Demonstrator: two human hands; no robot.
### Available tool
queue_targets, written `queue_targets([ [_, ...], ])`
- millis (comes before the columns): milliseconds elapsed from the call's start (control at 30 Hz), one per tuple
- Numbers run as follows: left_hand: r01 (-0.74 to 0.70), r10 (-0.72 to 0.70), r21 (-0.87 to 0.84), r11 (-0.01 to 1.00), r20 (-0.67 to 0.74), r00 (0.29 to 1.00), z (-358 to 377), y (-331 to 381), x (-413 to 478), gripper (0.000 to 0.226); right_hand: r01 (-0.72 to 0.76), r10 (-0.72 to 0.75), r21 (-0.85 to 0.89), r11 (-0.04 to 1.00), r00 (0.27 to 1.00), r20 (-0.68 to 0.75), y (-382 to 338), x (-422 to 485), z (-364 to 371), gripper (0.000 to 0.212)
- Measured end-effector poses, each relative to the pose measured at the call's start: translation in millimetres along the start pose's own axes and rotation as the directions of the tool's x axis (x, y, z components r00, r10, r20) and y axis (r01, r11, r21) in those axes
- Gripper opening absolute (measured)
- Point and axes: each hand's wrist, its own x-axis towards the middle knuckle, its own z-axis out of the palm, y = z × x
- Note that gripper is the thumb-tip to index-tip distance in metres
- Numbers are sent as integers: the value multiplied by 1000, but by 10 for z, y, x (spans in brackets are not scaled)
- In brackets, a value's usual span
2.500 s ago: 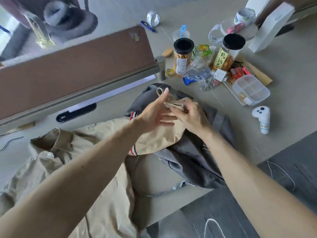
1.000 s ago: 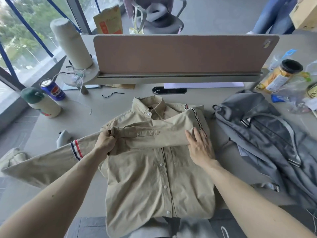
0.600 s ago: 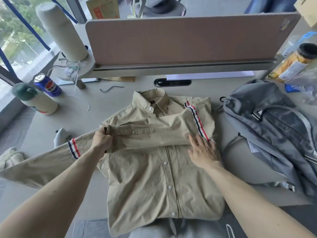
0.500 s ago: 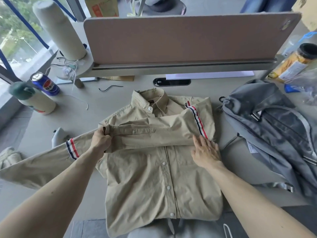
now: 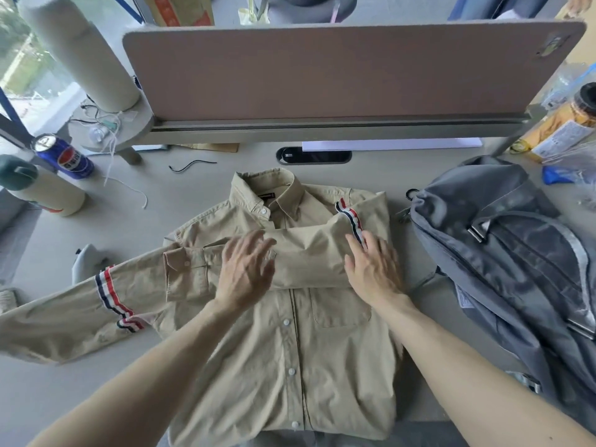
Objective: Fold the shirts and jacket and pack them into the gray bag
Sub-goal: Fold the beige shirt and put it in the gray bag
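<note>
the tan shirt (image 5: 290, 350) lay buttoned, face up, mid-desk (image 5: 129, 221), one sleeve (image 5: 309, 253) folded across its chest. the left hand (image 5: 246, 269) and right hand (image 5: 374, 272) pressed flat on that sleeve, fingers spread. smoothing outward from the middle would likely keep the fold crisp before the other sleeve (image 5: 64, 311) came over. the gray bag (image 5: 516, 253) sat just beside, rightward.

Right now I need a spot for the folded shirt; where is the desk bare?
Bare desk lies left, between the can, the collar and the outstretched sleeve, and in a narrow strip between shirt and bag. The far right corner, around the jar, is crowded.
</note>
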Motion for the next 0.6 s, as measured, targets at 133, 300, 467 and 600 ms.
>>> queue_targets([
  [133,-39,26,47,998,253,967,343,522,154,59,75,-73,-5,997,988,138,4,253,144,54],
  [300,93,-153,164,982,409,900,567,578,387,70,86,-71,-87,992,984,165,112,401,314,59],
  [467,219,-296,229,949,395,870,693,193,296,76,52,-46,-25,998,978,201,422,363,572,64],
  [600,322,-396,252,913,348,850,684,75,244,82,32,-28,-13,999,975,221,495,370,596,65],
])
